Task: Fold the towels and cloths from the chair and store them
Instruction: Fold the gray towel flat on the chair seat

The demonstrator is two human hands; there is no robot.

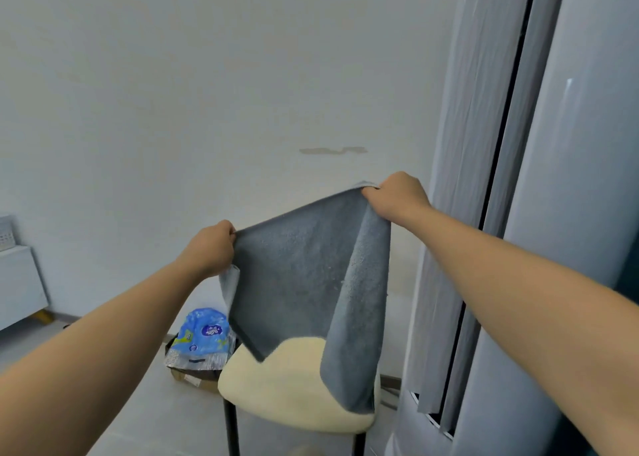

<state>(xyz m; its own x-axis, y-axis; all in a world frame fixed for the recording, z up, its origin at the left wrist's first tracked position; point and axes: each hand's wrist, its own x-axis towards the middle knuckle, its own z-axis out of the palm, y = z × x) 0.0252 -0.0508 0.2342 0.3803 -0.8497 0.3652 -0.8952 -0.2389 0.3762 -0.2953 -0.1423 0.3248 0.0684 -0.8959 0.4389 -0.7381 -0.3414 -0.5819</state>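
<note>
At mid-frame the left hand [211,248] and right hand [397,196] each pinch a top corner of the grey towel [297,275] in clenched fingers, its upper edge taut and its lower edge hanging over the cream chair seat [294,390], with bare wall [173,109] at left and a tall grey unit [484,144] close at right.

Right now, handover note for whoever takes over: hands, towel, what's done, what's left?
Hands: the left hand pinches one top corner of the grey towel, and the right hand pinches the other, held higher.
Towel: spread open in the air over the chair. Its right side hangs down in front of the cream seat; I cannot tell whether it touches.
Done: towel picked up and opened, no fold yet.
Left: fold it and store it. The storage spot is not in view.
</note>
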